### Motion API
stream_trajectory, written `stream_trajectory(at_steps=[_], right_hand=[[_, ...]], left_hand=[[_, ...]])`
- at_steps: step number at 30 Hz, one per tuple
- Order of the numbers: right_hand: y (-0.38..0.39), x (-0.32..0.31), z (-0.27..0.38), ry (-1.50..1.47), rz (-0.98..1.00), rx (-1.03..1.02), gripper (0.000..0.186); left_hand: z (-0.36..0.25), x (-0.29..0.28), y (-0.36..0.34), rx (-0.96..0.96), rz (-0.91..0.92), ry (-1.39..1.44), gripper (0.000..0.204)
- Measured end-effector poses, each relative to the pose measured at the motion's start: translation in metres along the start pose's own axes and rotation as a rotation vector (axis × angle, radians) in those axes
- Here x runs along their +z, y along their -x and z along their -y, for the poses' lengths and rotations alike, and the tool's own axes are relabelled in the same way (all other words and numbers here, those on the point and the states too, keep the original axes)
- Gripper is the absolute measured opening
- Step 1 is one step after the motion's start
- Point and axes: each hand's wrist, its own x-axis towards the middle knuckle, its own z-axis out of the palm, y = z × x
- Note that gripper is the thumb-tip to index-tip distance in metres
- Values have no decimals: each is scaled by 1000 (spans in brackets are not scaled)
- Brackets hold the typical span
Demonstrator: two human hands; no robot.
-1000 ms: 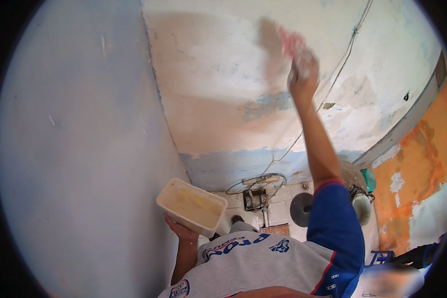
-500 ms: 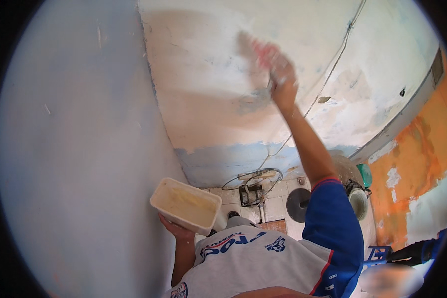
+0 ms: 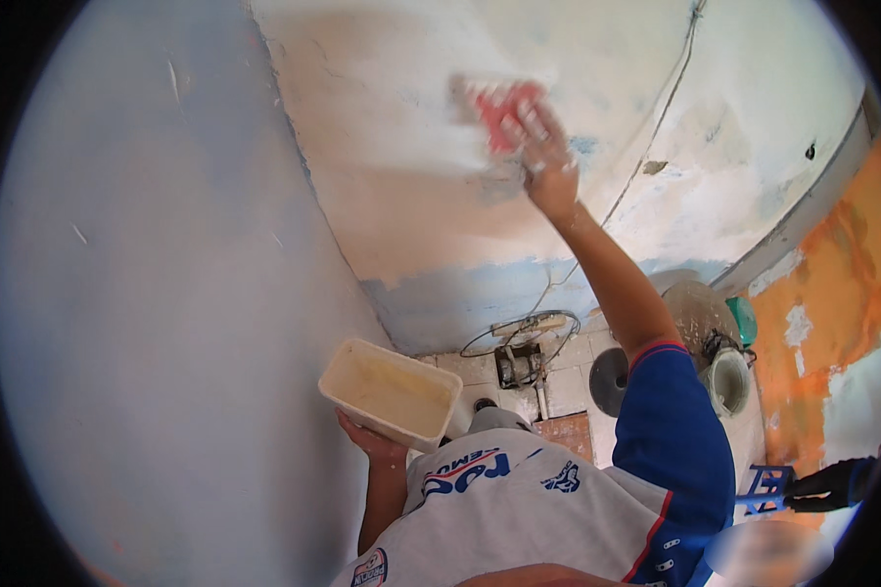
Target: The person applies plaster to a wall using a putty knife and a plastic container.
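My right hand (image 3: 548, 161), smeared white and slightly blurred, is raised to the wall. Its fingers press a flat red putty spreader (image 3: 502, 127), with whitish stuff along its edge, against the plaster. Low by the blue-grey side wall, my left hand (image 3: 374, 443) supports an oblong cream plastic tub (image 3: 377, 419) from beneath. The tub is tilted, with pale, yellowish residue on its inside; some of the left fingers are hidden under it. Around the spreader, the patchy wall (image 3: 401, 215) shows cream, pinkish and blue areas.
A thin cable (image 3: 646, 157) runs down the wall to coiled wire above a floor pit (image 3: 519, 367). On the tiles stand a dark round disc (image 3: 609, 382), a bucket (image 3: 727, 383) and a large drum (image 3: 697, 308). Farther right are a blue frame (image 3: 768, 487) and another person's dark-clad limb (image 3: 832, 486).
My right hand has moved down and left along the wall, and more of the red spreader shows. The left hand still holds the tub; the whole view has shifted slightly.
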Motion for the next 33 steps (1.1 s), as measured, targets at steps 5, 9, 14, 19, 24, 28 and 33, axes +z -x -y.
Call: stream_trajectory(at_steps=[5, 9, 14, 19, 24, 28, 33], right_hand=[[-103, 11, -42, 183, -212, -8, 55], [-28, 32, -26, 29, 80, 39, 51], [79, 24, 15, -146, 316, 74, 58], [-89, -30, -34, 13, -119, 134, 57], [-113, 0, -80, 324, -47, 14, 57], [39, 24, -22, 104, 230, -42, 58], [14, -10, -8, -145, 216, 54, 58]], left_hand=[[-4, -4, 0, -28, -12, -52, 81], [-2, -7, -3, 27, -10, -190, 78], [-5, 7, -3, 20, -13, -122, 76], [-11, -15, -13, -14, 39, -66, 77], [2, -13, -24, -24, 51, -203, 76], [8, -13, -32, 8, 19, -226, 74], [17, 30, -33, -39, 132, -53, 75]])
